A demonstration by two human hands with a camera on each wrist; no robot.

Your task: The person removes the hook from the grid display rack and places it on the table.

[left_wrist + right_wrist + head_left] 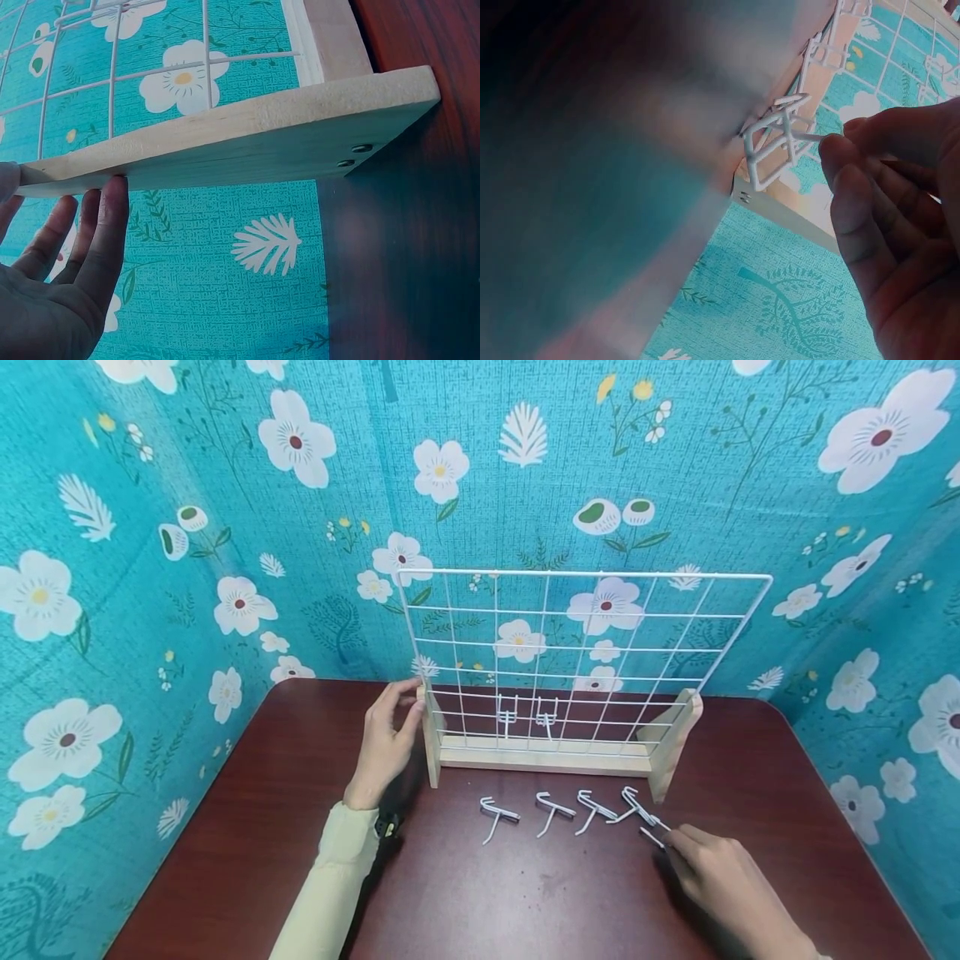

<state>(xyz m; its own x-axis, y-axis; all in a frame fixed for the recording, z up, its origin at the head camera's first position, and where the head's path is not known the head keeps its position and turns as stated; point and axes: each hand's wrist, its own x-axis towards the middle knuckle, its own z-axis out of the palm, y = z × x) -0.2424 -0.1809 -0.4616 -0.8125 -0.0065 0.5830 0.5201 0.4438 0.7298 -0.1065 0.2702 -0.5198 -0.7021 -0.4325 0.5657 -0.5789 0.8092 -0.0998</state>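
Note:
A white wire grid rack (570, 610) stands on wooden side panels at the back of the table. My left hand (386, 739) holds the upper end of its left panel (247, 135), thumb at the front edge and fingertips against the outer face. My right hand (723, 868), low at the right front of the rack, pinches the prong of a white metal hook (769, 146) between thumb and index finger. The hook's squared wire back points away from the fingers. Beside it a row of similar hooks (555, 810) lies on the table before the rack.
Two white hooks (507, 718) hang side by side on the lower part of the grid. A wooden crossbar (543, 756) joins the panels at the bottom. Behind the dark red-brown table (480, 902) and along its sides hangs a turquoise flowered cloth (330, 527).

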